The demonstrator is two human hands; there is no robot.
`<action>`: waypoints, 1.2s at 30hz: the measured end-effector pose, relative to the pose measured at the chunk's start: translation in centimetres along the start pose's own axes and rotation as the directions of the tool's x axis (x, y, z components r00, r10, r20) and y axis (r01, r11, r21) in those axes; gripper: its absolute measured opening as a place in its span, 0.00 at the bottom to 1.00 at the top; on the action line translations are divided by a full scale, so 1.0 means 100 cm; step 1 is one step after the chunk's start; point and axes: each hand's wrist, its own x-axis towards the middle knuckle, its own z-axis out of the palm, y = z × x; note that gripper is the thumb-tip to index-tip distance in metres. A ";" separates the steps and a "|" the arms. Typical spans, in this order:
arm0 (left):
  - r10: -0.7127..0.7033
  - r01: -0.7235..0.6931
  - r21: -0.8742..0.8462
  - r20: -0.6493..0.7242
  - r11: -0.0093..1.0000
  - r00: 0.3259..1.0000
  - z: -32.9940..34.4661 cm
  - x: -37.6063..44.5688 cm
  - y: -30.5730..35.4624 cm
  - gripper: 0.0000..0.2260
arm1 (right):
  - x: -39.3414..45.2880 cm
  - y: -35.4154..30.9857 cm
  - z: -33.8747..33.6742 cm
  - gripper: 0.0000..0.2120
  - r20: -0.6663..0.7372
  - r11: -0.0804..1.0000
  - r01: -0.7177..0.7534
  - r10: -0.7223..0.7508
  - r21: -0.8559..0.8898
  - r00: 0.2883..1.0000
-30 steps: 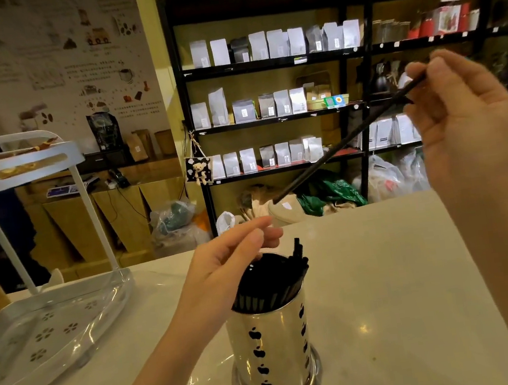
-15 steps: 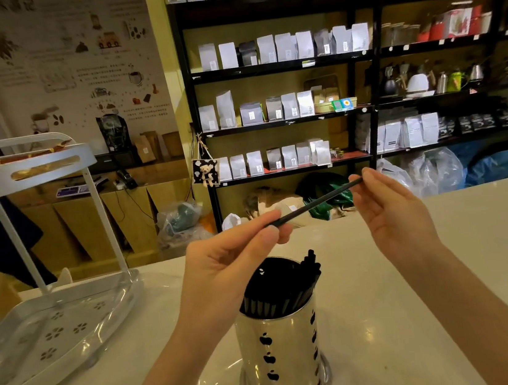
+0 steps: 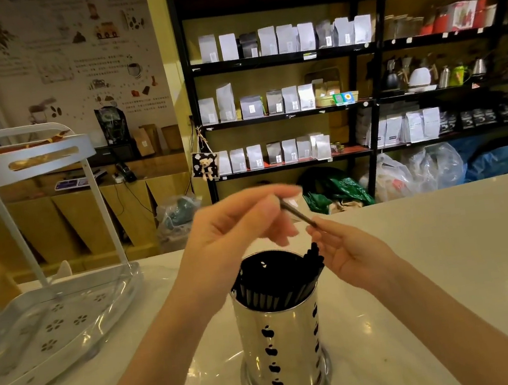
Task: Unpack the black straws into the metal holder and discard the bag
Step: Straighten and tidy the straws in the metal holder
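A shiny metal holder (image 3: 282,347) with black apple cut-outs stands on the white counter, filled with several black straws (image 3: 277,283) that lean to the right. Just above its rim I hold a single black straw (image 3: 297,213) between both hands. My left hand (image 3: 236,236) pinches the straw's upper end between thumb and fingers. My right hand (image 3: 348,254) grips its lower end at the holder's right rim. Most of that straw is hidden by my fingers. No bag is in view.
A white two-tier rack (image 3: 46,319) covered in clear film stands on the counter at the left. The white counter (image 3: 449,263) stretches to the right. Behind it are black shelves (image 3: 287,110) of pouches and plastic bags (image 3: 421,170) on the floor.
Both hands came down and closer together over the holder. The single straw swung from a long, nearly level slant to a short steep one between my fingertips. The camera moved closer.
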 end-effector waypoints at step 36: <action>-0.293 0.285 0.425 -0.048 0.859 0.955 -0.025 0.013 -0.026 0.09 | -0.040 -0.003 -0.004 0.15 0.523 0.434 0.628 -0.348 -0.646 0.778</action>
